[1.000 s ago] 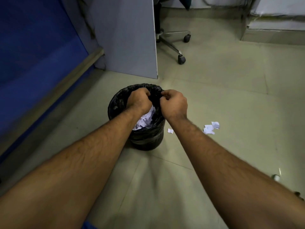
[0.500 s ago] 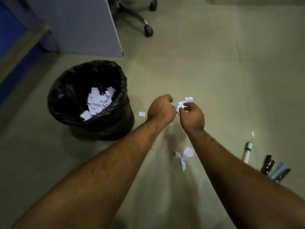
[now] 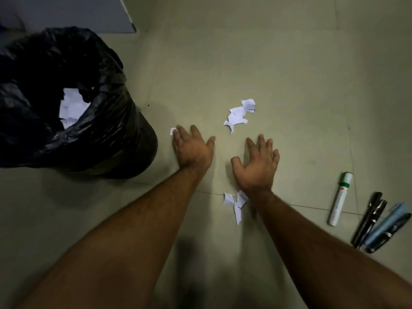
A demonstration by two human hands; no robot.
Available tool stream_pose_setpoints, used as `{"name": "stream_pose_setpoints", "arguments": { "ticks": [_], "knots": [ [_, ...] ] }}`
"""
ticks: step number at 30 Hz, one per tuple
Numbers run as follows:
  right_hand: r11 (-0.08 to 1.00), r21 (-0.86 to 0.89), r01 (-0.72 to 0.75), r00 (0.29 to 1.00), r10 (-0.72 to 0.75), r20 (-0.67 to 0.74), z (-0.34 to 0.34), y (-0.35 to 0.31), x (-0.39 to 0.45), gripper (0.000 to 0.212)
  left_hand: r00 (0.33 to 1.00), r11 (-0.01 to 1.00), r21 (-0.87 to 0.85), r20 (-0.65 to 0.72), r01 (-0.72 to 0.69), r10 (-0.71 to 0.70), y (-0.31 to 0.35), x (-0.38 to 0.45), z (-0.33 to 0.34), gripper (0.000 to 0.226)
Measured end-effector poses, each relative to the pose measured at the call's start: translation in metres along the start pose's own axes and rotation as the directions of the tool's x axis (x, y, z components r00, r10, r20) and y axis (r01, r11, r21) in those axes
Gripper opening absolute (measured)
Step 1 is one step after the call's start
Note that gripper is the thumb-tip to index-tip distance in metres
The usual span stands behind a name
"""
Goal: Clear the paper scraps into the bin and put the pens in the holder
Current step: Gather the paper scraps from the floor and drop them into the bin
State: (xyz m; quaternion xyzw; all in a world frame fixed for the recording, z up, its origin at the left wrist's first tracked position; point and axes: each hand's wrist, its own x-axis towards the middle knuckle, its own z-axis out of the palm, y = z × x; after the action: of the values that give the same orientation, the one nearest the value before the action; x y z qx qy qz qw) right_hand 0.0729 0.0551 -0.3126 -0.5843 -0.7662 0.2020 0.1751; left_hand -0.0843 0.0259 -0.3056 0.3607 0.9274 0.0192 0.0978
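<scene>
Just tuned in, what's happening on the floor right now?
A person is clearing torn paper off the floor. Both hands are open and hold nothing: the left hand reaches toward a small scrap beside the black-lined bin, which already holds paper, and the right hand is spread over the tiles. A scrap cluster lies ahead of the hands, another by the right wrist. The marker and pens lie untouched at right. No holder in view.

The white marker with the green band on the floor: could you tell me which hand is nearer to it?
Right. The right hand lies open just left of the white marker; the left hand is farther left, beside the bin.
</scene>
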Motion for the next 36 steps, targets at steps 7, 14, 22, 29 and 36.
{"name": "stream_pose_setpoints", "arguments": {
  "ticks": [7,14,22,29,36],
  "knots": [
    [0.991,0.131,-0.008,0.998,0.016,-0.061,-0.002,0.0,-0.001,0.072,0.875,0.867,-0.156,-0.191,-0.474,0.444,0.03,-0.013,-0.012,0.042],
    [0.969,0.246,-0.005,0.989,0.04,-0.139,0.0,0.002,-0.002,0.076,0.742,0.749,-0.142,0.113,-0.647,0.661,0.099,0.068,-0.015,0.052],
    [0.953,0.299,-0.038,0.987,0.082,-0.137,-0.001,0.003,0.0,0.071,0.674,0.673,-0.254,0.097,-0.695,0.732,0.041,-0.003,-0.007,0.045],
    [0.95,0.302,0.077,0.967,-0.145,0.211,-0.033,0.034,-0.01,0.065,0.738,0.735,-0.412,0.192,-0.538,0.647,0.015,-0.075,-0.021,0.045],
    [0.965,0.229,0.129,0.898,-0.212,0.386,-0.063,0.043,-0.048,0.065,0.865,0.831,-0.306,0.045,-0.464,0.499,0.008,-0.094,-0.033,0.051]
  ]
}}
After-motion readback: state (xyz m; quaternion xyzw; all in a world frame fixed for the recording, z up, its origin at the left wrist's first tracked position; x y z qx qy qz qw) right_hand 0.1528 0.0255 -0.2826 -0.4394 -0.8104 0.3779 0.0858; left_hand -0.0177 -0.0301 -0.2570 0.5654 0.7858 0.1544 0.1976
